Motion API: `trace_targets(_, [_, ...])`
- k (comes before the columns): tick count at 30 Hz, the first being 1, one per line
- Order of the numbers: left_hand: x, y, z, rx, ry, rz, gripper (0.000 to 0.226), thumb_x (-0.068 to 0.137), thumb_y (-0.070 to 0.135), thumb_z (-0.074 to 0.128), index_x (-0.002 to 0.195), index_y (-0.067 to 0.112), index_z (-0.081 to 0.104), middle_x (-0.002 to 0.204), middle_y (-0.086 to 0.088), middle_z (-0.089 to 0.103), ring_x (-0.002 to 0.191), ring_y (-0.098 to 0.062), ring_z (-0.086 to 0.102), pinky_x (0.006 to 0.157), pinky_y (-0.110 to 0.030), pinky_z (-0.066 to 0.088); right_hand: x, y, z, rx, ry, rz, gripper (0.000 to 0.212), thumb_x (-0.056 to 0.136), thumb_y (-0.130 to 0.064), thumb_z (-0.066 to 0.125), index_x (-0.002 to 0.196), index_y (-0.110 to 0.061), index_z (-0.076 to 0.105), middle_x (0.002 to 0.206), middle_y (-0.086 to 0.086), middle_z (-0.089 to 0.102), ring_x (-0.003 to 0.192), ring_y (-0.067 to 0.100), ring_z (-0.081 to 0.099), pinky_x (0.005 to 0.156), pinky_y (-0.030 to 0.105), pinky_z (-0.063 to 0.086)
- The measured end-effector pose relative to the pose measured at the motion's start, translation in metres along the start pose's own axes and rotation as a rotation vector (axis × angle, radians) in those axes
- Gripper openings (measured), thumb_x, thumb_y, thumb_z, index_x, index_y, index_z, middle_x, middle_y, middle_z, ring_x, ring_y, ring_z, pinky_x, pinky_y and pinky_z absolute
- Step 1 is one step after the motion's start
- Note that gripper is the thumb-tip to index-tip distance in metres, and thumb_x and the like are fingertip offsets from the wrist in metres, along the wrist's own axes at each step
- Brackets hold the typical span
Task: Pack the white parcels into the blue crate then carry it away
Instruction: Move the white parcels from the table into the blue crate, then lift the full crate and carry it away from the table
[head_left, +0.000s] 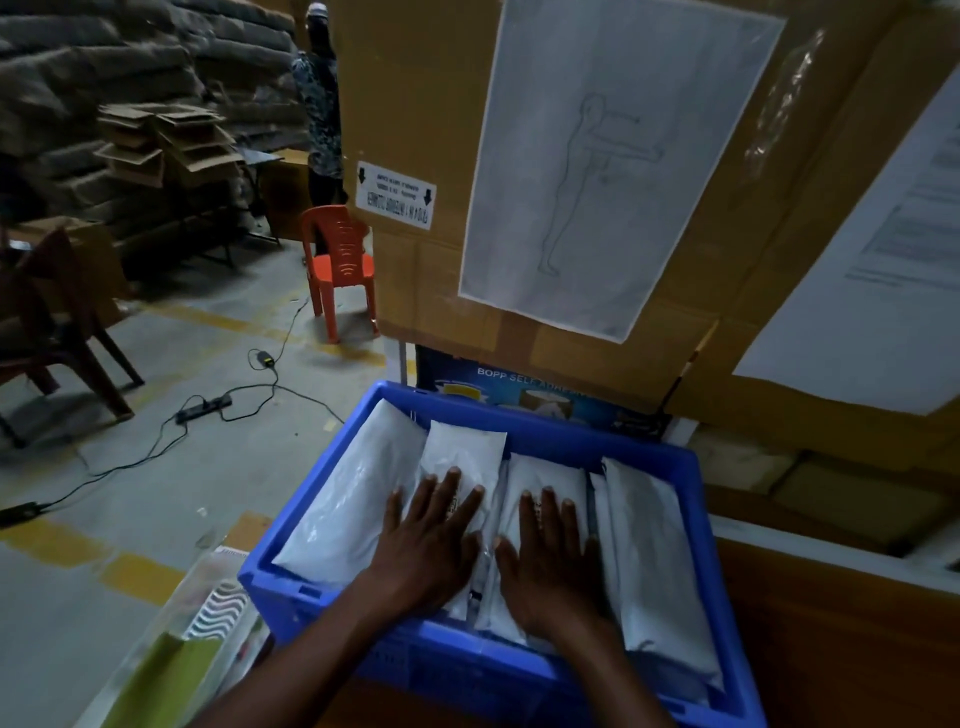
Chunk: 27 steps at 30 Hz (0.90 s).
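Note:
A blue crate (311, 587) stands in front of me, its inside lined with several white parcels standing side by side. The largest parcel (353, 493) leans along the left wall, and another long parcel (654, 551) lies at the right. My left hand (431, 540) lies flat with fingers spread on a middle parcel (462, 447). My right hand (550, 561) lies flat beside it on the neighbouring parcel (545, 473). Neither hand grips anything.
Tall cardboard (431, 104) with taped paper sheets rises right behind the crate. A wooden surface (831, 649) lies to the right. On the floor to the left are an orange chair (340, 265), a power strip with cables (202, 408) and a dark chair (57, 332). A person (322, 104) stands far back.

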<state>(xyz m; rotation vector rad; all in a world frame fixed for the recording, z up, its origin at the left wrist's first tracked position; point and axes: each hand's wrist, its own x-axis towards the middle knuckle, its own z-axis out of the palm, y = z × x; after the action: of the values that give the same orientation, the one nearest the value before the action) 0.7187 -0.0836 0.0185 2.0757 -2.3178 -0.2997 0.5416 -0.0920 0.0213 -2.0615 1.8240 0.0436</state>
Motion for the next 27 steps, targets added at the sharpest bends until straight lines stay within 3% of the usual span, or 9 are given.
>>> trace_targets(3, [0.000, 0.002, 0.000, 0.024, 0.003, -0.006, 0.071, 0.086, 0.065, -0.006, 0.154, 0.044, -0.015, 0.161, 0.005, -0.027, 0.149, -0.024, -0.023, 0.120, -0.057, -0.010, -0.002, -0.002, -0.001, 0.010, -0.006, -0.012, 0.070, 0.100, -0.063, 0.009, 0.152, -0.033, -0.027, 0.152, -0.008, -0.047, 0.140, 0.019, -0.043, 0.119, 0.052, -0.018])
trace_targets(7, [-0.002, 0.002, -0.006, 0.036, 0.027, -0.009, 0.068, 0.091, 0.068, -0.001, 0.155, 0.044, -0.011, 0.161, 0.006, -0.025, 0.151, -0.025, -0.020, 0.118, -0.062, -0.011, -0.008, -0.002, -0.007, 0.037, 0.039, -0.030, 0.070, 0.100, -0.064, 0.011, 0.154, -0.033, -0.022, 0.157, -0.007, -0.039, 0.143, 0.018, -0.039, 0.120, 0.053, -0.017])
trace_targets(10, [-0.006, 0.003, -0.023, 0.039, 0.041, 0.003, 0.077, 0.084, 0.076, -0.008, 0.154, 0.045, -0.011, 0.162, 0.008, -0.025, 0.151, -0.022, -0.021, 0.117, -0.063, -0.012, -0.015, -0.003, -0.028, 0.031, 0.123, -0.055, 0.071, 0.100, -0.066, 0.012, 0.156, -0.034, -0.018, 0.159, -0.006, -0.036, 0.147, 0.020, -0.033, 0.121, 0.052, -0.014])
trace_targets(14, [-0.012, 0.000, -0.058, 0.024, 0.172, -0.003, 0.073, 0.089, 0.075, -0.001, 0.155, 0.044, -0.009, 0.162, 0.011, -0.025, 0.151, -0.015, -0.020, 0.118, -0.059, -0.011, -0.025, 0.000, -0.068, 0.023, 0.297, -0.072, 0.076, 0.096, -0.071, 0.008, 0.158, -0.033, -0.013, 0.164, -0.004, -0.026, 0.151, 0.020, -0.024, 0.121, 0.052, -0.009])
trace_targets(22, [-0.021, -0.002, -0.094, 0.004, 0.250, 0.002, 0.072, 0.094, 0.073, 0.007, 0.157, 0.039, -0.004, 0.163, 0.010, -0.021, 0.150, -0.016, -0.022, 0.121, -0.053, -0.008, -0.035, 0.025, -0.087, 0.031, 0.346, -0.052, 0.078, 0.097, -0.071, 0.016, 0.160, -0.029, -0.002, 0.168, -0.002, -0.011, 0.154, 0.021, -0.013, 0.122, 0.056, -0.002])
trace_targets(24, [-0.021, -0.010, -0.099, -0.087, 0.297, -0.010, 0.072, 0.097, 0.069, 0.016, 0.159, 0.032, 0.010, 0.167, 0.004, -0.006, 0.153, -0.019, -0.008, 0.124, -0.050, 0.006, -0.038, 0.037, -0.088, 0.078, 0.379, -0.035, 0.082, 0.094, -0.073, 0.019, 0.161, -0.028, 0.004, 0.169, -0.001, -0.003, 0.155, 0.022, -0.006, 0.124, 0.056, 0.005])
trace_targets(27, [-0.025, -0.027, -0.111, -0.338, 0.470, -0.020, 0.066, 0.099, 0.063, 0.031, 0.145, 0.018, 0.046, 0.151, -0.006, 0.045, 0.140, -0.024, 0.040, 0.111, -0.036, 0.036, -0.042, 0.060, -0.095, 0.178, 0.417, 0.038, 0.088, 0.090, -0.075, 0.025, 0.160, -0.023, 0.014, 0.168, 0.003, 0.013, 0.154, 0.026, 0.012, 0.123, 0.050, 0.020])
